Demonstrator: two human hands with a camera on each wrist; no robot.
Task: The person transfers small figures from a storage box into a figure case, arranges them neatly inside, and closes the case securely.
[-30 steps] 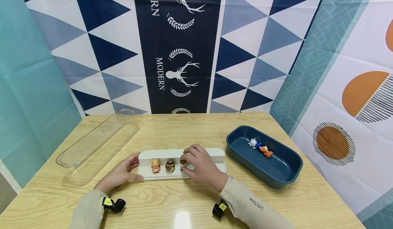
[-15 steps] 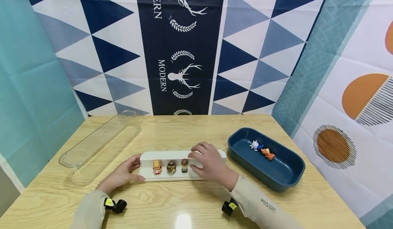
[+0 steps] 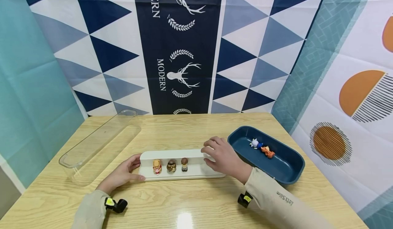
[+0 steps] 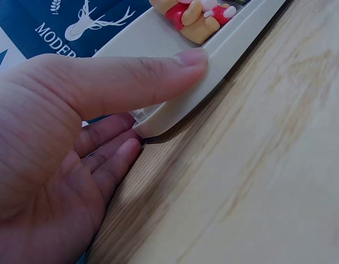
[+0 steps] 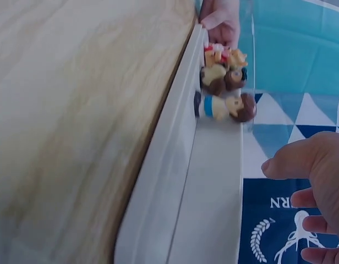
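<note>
A cream display stand (image 3: 196, 173) with a raised back lies across the table. Standing in a row on it are a yellow bear figurine (image 3: 157, 166) in red, a brown owl figurine (image 3: 171, 166) and a brown-haired boy figurine (image 3: 184, 164). My left hand (image 3: 124, 172) holds the stand's left end, its thumb (image 4: 158, 77) on the front rim and its fingers around the end. My right hand (image 3: 225, 157), holding nothing, hovers over the stand's right part with fingers loosely bent. In the right wrist view the boy figurine (image 5: 227, 107) is upright and apart from that hand.
At right a dark blue bin (image 3: 284, 169) contains a white-and-blue figurine (image 3: 255, 144) and an orange figurine (image 3: 267, 152), both lying down. A clear long cover (image 3: 101, 143) lies at the left. Patterned cloth hangs behind the table.
My right hand has let go of the boy figurine, leaving it standing on the stand, and has moved right toward the blue bin. The left hand stays at the stand's left end.
</note>
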